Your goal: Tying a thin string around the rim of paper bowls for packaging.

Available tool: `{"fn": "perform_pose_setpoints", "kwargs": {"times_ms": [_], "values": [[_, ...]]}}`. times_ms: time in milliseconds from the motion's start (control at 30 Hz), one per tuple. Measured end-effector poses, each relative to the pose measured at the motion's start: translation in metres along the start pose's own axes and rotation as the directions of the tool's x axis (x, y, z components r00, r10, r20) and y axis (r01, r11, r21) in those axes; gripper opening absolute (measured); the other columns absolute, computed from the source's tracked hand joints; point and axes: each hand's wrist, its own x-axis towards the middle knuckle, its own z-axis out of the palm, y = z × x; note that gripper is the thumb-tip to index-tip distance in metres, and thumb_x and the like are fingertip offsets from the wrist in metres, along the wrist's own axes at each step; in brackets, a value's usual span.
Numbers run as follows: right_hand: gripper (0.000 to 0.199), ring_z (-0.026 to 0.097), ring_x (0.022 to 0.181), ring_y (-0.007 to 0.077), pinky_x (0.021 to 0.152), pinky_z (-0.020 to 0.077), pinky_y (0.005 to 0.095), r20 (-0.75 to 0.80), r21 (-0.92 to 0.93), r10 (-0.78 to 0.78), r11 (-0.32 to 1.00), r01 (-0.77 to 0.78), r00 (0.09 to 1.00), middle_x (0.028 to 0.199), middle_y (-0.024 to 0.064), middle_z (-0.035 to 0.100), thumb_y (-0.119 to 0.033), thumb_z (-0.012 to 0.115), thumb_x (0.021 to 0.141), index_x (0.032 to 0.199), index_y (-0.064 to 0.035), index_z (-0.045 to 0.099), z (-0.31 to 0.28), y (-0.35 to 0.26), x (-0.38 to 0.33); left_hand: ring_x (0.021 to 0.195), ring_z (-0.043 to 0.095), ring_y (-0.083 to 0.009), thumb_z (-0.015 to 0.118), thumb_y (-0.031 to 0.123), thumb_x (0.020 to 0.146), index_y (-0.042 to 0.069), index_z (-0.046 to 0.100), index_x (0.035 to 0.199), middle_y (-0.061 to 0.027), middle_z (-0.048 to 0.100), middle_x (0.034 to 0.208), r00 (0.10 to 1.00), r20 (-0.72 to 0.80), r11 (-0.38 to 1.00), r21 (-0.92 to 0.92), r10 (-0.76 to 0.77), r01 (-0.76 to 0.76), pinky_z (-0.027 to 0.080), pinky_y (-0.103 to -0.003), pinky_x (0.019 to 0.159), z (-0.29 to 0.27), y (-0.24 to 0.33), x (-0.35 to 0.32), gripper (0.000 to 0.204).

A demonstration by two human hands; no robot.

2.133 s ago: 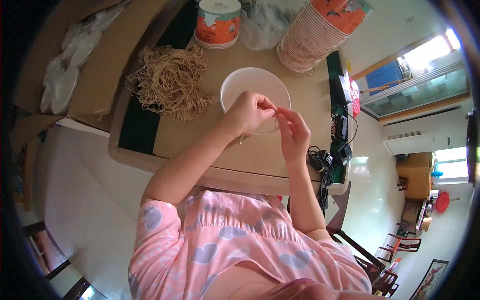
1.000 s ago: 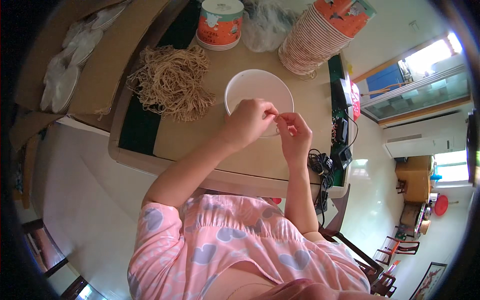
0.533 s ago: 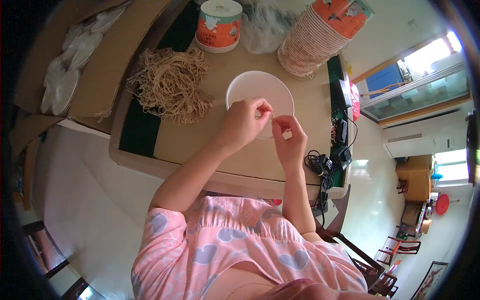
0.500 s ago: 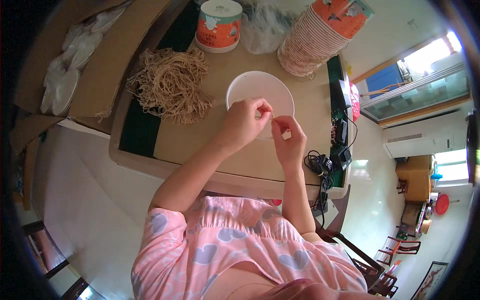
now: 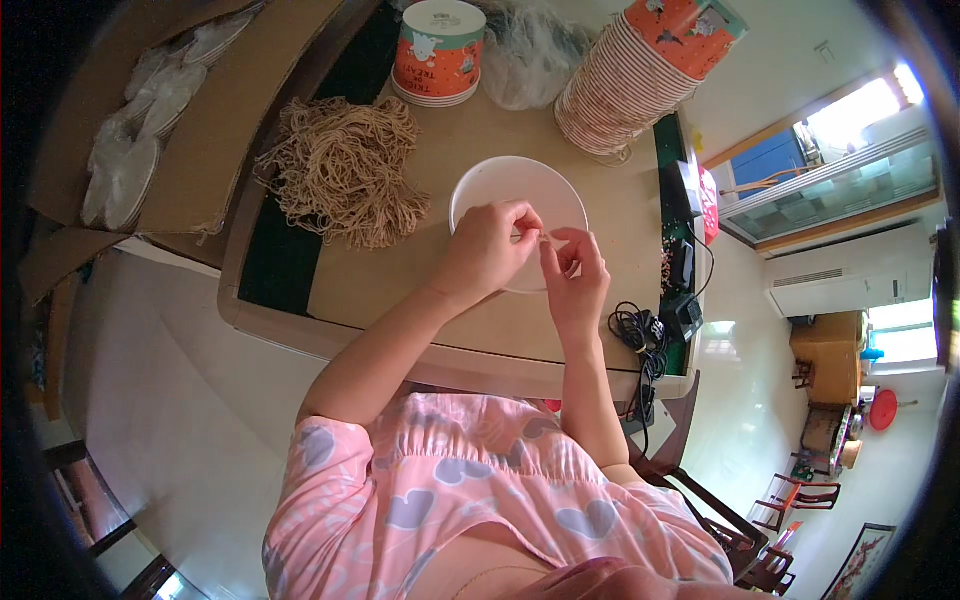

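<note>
A round white lid (image 5: pixel 500 185) lies flat just beyond both hands; a thin tan string (image 5: pixel 545 237) is pinched between their fingertips.

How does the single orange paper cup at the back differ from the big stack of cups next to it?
The single orange cup stands upright, rim down, alone; the stack of cups leans tilted on its side. The single cup shows its full printed wall, while the stack shows mostly pale nested rims. Both have orange printed walls and rest on the table.
</note>
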Motion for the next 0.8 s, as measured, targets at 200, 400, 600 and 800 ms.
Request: {"fn": "perform_pose_setpoints", "kwargs": {"times_ms": [200, 400, 600, 800], "values": [[0.010, 0.055, 0.058, 0.0141, 0.081, 0.0397, 0.0321, -0.038, -0.101, -0.152, 0.984, 0.148, 0.988, 0.065, 0.0018, 0.060, -0.008, 0.068, 0.080, 0.088, -0.0079, 0.063, -0.001, 0.003, 0.000, 0.056, 0.054, -0.0094, 0.064, 0.005, 0.083, 0.001, 0.064, 0.086, -0.0061, 0.066, 0.074, 1.000, 0.005, 1.000, -0.009, 0.004, -0.003, 0.044, -0.026, 0.053, -0.001, 0.001, -0.001, 0.005], [0.010, 0.056, 0.058, 0.0144, 0.091, 0.0384, 0.0346, -0.045, -0.116, -0.116, 0.987, 0.110, 0.992, 0.066, 0.0005, 0.061, -0.009, 0.067, 0.081, 0.090, -0.0106, 0.063, 0.000, -0.007, -0.002, 0.058, 0.055, -0.0097, 0.063, 0.005, 0.083, 0.001, 0.063, 0.086, -0.0061, 0.066, 0.074, 1.000, 0.009, 0.999, -0.025, -0.024, 0.024, 0.045, -0.026, 0.055, -0.002, -0.001, -0.002, 0.005], [0.010, 0.052, 0.056, 0.0140, 0.089, 0.0380, 0.0338, 0.008, -0.126, -0.161, 0.979, 0.161, 0.987, 0.061, -0.0013, 0.055, -0.009, 0.067, 0.080, 0.089, -0.0107, 0.063, -0.001, -0.001, 0.001, 0.058, 0.055, -0.0102, 0.063, 0.006, 0.084, 0.001, 0.063, 0.086, -0.0057, 0.065, 0.074, 1.000, 0.015, 1.000, -0.020, -0.023, 0.023, 0.045, -0.026, 0.056, -0.004, 0.000, -0.001, 0.005], [0.009, 0.048, 0.056, 0.0162, 0.082, 0.0376, 0.0339, 0.011, -0.140, -0.155, 0.978, 0.155, 0.988, 0.057, -0.0005, 0.049, -0.010, 0.066, 0.081, 0.089, -0.0115, 0.063, 0.001, -0.001, 0.000, 0.064, 0.061, -0.0193, 0.063, 0.005, 0.083, 0.001, 0.063, 0.084, -0.0103, 0.066, 0.075, 0.999, 0.024, 0.999, 0.002, -0.042, 0.042, 0.049, -0.031, 0.060, -0.006, 0.001, 0.000, 0.005]]}}
